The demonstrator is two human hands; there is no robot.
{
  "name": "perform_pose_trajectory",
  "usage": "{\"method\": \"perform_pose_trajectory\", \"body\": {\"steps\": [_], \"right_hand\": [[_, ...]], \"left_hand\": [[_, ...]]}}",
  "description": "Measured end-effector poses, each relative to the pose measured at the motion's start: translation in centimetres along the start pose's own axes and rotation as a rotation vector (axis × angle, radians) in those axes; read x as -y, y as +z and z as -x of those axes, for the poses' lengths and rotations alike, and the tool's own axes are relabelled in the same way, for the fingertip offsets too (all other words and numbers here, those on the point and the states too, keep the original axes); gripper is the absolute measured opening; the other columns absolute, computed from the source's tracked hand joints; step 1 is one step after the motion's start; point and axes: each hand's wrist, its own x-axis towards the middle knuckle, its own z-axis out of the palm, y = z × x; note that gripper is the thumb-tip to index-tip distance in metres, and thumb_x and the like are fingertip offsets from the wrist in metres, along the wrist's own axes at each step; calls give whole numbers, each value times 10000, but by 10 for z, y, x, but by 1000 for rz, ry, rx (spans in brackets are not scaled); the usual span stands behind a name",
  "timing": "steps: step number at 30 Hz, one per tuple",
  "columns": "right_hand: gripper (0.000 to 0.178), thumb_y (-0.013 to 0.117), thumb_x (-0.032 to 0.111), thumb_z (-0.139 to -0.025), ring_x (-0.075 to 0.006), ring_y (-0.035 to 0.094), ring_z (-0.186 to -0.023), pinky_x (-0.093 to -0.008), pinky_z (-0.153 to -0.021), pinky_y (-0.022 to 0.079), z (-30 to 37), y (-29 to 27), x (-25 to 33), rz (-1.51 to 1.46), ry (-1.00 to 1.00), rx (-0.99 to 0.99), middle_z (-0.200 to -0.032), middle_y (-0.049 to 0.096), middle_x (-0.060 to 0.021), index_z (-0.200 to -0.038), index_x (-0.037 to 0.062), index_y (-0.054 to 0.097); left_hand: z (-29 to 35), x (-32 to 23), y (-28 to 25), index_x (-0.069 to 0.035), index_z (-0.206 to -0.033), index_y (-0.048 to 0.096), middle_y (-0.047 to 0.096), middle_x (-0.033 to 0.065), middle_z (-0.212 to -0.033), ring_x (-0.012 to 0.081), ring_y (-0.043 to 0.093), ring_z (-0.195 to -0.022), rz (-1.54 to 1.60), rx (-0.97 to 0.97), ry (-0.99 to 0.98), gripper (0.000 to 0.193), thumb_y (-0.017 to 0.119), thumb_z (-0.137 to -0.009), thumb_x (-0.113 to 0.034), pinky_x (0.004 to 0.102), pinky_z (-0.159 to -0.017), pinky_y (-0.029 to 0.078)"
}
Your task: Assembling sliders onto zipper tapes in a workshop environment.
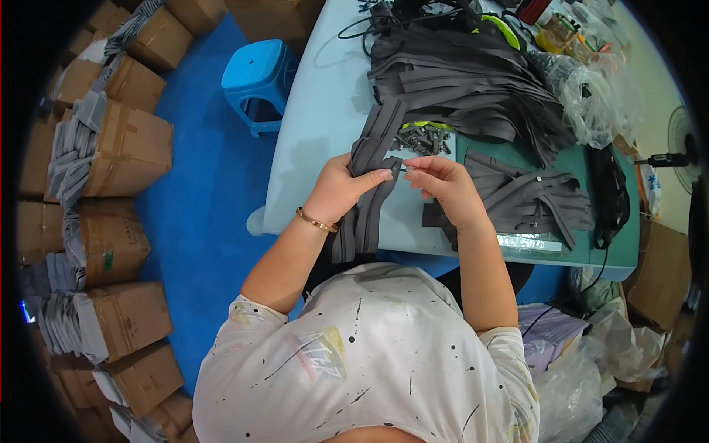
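Note:
My left hand [341, 186] is closed around several dark grey zipper tapes [363, 225], its thumb pressed on them. Their upper ends stick up past the fingers, while the lower ends hang over the table's near edge. Close to the thumb, my right hand [443, 186] pinches a small metallic piece at the end of one tape; it looks like a zipper slider, mostly hidden by the fingertips. Just beyond both hands lies a heap of small dark zipper sliders [424, 139]. To the right of my right hand, more grey zipper tapes [517, 193] are spread out.
A thick pile of grey zipper tapes [458, 77] covers the table's far part. Clear plastic bags [594, 100] and a black pouch [611, 196] lie on the right. A blue stool [257, 70] stands left of the table [295, 177]; cardboard boxes [133, 151] line the far left.

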Motion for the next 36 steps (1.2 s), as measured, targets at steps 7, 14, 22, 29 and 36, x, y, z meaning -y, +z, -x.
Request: {"method": "perform_pose_trajectory", "body": {"steps": [7,14,22,29,36], "right_hand": [[176,635,87,-813,-92,526,-774,-221,-680,416,2,6,-6,172,-377,49,-841,604,-12,-984,49,656],[194,598,60,-834,-129,506,-780,-233,-707,410,4,5,-3,325,-468,75,-821,565,-32,-1021,64,651],[224,583,35,-830,-152,477,-781,-262,-704,411,5,7,4,385,-450,111,-795,528,-31,-1036,93,649],[249,587,26,-816,-174,483,-775,-267,-691,412,1,11,9,475,-499,99,-785,527,-33,-1041,115,650],[291,576,135,-870,-102,515,-872,-236,-777,416,-9,12,3,145,-312,48,-952,587,-23,-1151,58,578]], "left_hand": [[6,-10,0,40,-944,619,649,79,-842,115,604,-741,96,92,-143,242,700,-747,-77,226,-655,480],[8,-13,1,39,-948,618,645,76,-840,118,607,-738,110,104,-177,237,693,-745,-58,233,-660,487],[4,2,3,-21,-884,633,646,41,-740,2,393,-446,237,85,-124,189,704,-749,-131,168,-369,244],[5,-3,0,-20,-920,624,646,49,-753,0,372,-431,248,79,-168,224,701,-764,-163,169,-365,234],[2,4,-7,-16,-890,617,537,-30,-626,10,335,-399,264,58,-164,178,643,-824,-180,185,-363,220]]}}
